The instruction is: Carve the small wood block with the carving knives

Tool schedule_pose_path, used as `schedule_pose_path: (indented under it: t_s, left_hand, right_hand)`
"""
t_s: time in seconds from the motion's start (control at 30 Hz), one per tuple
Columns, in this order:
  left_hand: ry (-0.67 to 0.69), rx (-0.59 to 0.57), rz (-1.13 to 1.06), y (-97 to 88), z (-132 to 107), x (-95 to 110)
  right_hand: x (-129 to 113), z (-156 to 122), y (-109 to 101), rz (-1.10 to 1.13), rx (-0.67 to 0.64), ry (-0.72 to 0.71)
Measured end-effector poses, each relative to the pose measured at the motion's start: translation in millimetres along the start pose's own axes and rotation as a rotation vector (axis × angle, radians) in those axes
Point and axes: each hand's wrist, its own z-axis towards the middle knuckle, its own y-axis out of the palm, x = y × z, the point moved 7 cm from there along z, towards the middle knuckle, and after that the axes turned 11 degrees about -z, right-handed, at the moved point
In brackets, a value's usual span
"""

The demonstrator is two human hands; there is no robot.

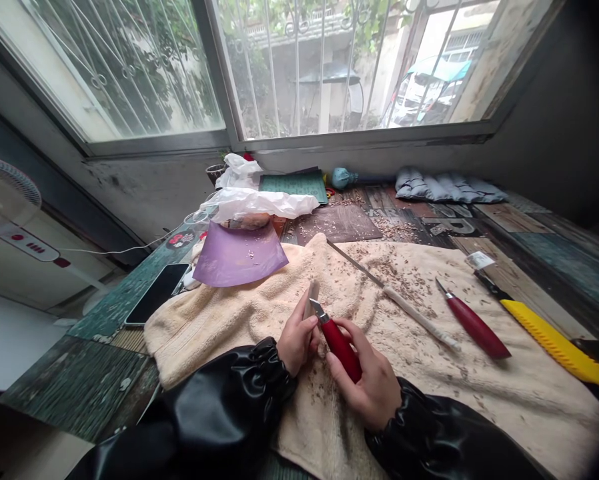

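Note:
My left hand (298,339) is closed around a small piece of wood (312,293), whose upper end pokes out above the fingers. In my right hand (374,381) is a red-handled carving knife (340,348), its short blade lying against or very close to the wood beside my left thumb. Both hands are over a cream towel (229,313) scattered with wood shavings. To the right on the towel lie a thin file with a pale wrapped handle (419,317) and a second red-handled knife (477,327).
A yellow-handled tool (554,340) lies at the far right. Purple sandpaper (242,257) and a phone (157,293) are at the left. Behind are a brown sheet (337,224), white plastic (264,203), a green mat (294,187) and a grey padded roll (447,187). A fan (17,220) stands left.

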Motion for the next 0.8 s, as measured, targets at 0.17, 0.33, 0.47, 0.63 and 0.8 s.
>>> schedule_pose_path:
  t_s: [0.17, 0.33, 0.47, 0.63, 0.8]
  left_hand:
    - [-0.025, 0.044, -0.019, -1.2, -0.2, 1.4]
    - [-0.049, 0.01, 0.015, -2.4, 0.4, -2.0]
    - [-0.035, 0.012, 0.025, -4.8, 1.4, -4.6]
    - [-0.01, 0.028, 0.041, -2.0, 1.6, -2.6]
    - [-0.021, 0.05, 0.081, -3.5, 0.4, -4.2]
  right_hand:
    - [-3.8, -1.6, 3.0, 0.015, -0.046, -0.026]
    - [-4.8, -1.7, 2.8, 0.01, -0.02, -0.046]
    - [-4.6, -0.8, 4.4, -0.015, -0.036, -0.077]
    - [-6.6, -0.6, 8.6, -0.073, -0.083, -0.151]
    - [-5.5, -2.5, 14.3, -0.088, -0.101, -0.156]
